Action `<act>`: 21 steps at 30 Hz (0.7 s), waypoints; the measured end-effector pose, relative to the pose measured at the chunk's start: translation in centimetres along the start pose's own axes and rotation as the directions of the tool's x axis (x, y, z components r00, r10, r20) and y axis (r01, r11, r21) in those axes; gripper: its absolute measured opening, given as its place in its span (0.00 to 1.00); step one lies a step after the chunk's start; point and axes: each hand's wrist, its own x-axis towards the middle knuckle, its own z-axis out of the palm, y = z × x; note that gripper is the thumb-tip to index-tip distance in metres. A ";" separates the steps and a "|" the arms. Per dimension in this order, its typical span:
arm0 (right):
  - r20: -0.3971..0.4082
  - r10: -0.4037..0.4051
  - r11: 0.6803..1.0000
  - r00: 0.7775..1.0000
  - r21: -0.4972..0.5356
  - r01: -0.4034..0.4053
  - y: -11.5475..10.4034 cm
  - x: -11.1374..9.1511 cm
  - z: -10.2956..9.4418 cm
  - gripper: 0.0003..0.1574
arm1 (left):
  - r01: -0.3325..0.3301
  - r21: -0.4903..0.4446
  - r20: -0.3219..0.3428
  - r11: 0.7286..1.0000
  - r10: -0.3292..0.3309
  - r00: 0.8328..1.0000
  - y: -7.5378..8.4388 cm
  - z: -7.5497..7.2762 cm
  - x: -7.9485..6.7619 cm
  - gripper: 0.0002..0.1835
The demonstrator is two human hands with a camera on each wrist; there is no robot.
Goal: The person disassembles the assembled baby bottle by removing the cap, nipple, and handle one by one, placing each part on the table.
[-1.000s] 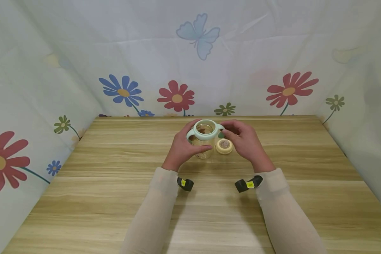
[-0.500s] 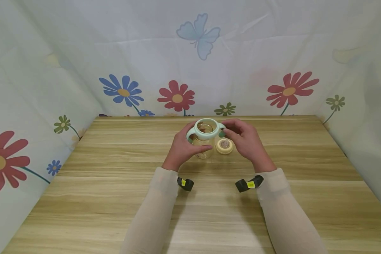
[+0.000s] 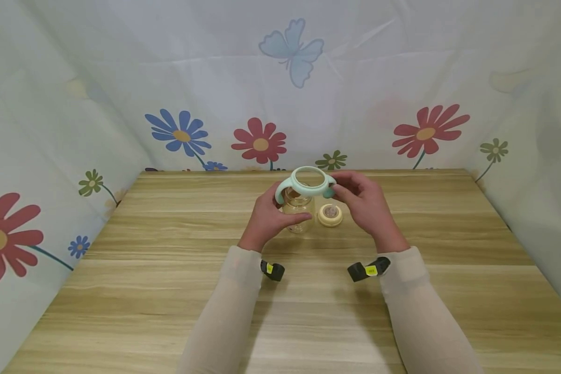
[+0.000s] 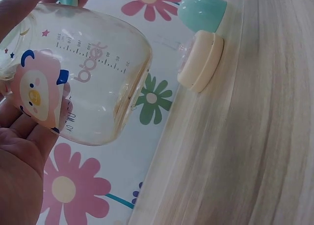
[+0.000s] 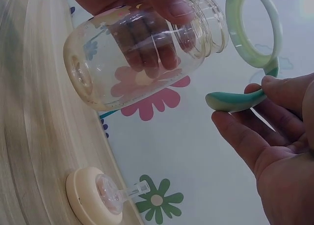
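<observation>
My left hand (image 3: 275,215) grips a clear baby bottle (image 4: 93,82) with a printed cartoon animal and measuring marks; its neck is uncovered. With thumb and fingers, my right hand (image 3: 361,202) pinches one handle of a mint-green two-handled ring (image 3: 310,179). In the right wrist view the ring (image 5: 252,31) is off the bottle's threaded neck (image 5: 212,23), with a small gap between them. On the table, right of the bottle, stands a cream collar (image 3: 330,215) with a clear nipple (image 5: 132,189) pointing up.
A green dome-shaped piece (image 4: 202,13) stands beside the collar in the left wrist view; it does not show in the head view. The wooden table (image 3: 168,291) reaches back to a flowered curtain (image 3: 355,93).
The green ring has risen off the bottle neck and shifted slightly right with my right hand. My left hand, the bottle and the nipple collar stay nearly where they were.
</observation>
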 end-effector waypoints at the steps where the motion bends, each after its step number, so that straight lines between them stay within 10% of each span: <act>1: 0.000 -0.001 1.000 1.000 0.004 0.001 0.0 0.0 0.0 0.19 | 0.004 0.000 -0.002 1.000 -0.004 1.000 0.1 0.0 0.0 0.38; 11: -0.035 0.024 1.000 0.999 0.020 -0.023 -0.2 0.0 -0.3 0.21 | 0.055 0.005 0.001 0.998 -0.055 0.998 2.3 0.0 -0.5 0.35; 21: -0.047 -0.009 0.998 0.999 0.066 0.012 -0.5 0.0 -0.5 0.20 | 0.031 -0.007 -0.004 1.000 -0.031 1.000 0.8 0.1 0.0 0.37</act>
